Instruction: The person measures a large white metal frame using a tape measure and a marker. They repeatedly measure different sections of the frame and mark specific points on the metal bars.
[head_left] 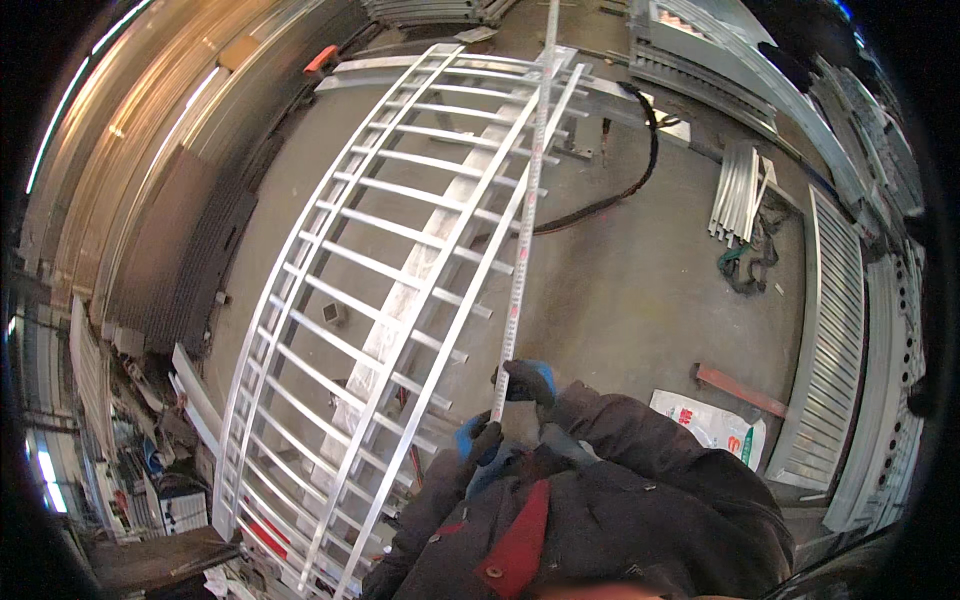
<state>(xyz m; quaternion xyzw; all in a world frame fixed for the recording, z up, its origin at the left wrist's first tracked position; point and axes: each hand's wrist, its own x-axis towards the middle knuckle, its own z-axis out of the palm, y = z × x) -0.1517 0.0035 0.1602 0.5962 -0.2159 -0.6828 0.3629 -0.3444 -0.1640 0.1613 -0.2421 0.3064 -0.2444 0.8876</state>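
A long pale measuring tape [524,235] stretches from the far edge of the view down to my hands, close to my chest. My right hand [532,382], in a blue and dark glove, is closed around the tape near its close end. Just below and to the left, my left hand [478,440], gloved the same way, grips the tape's lower end. A greyish patch lies between the hands, and I cannot tell whether it is the tape's case. Left of the tape rests a long, slatted white metal railing [380,226], its far right corner passing beneath the tape.
A pale beam [410,285] runs beneath the railing. On the right are a bundle of white tubes [735,195], a reddish bar [740,388], a white printed bag [708,425] and a slatted panel [825,330]. A dark cable [610,203] curves over the floor. Stacked profiles [185,220] line the left.
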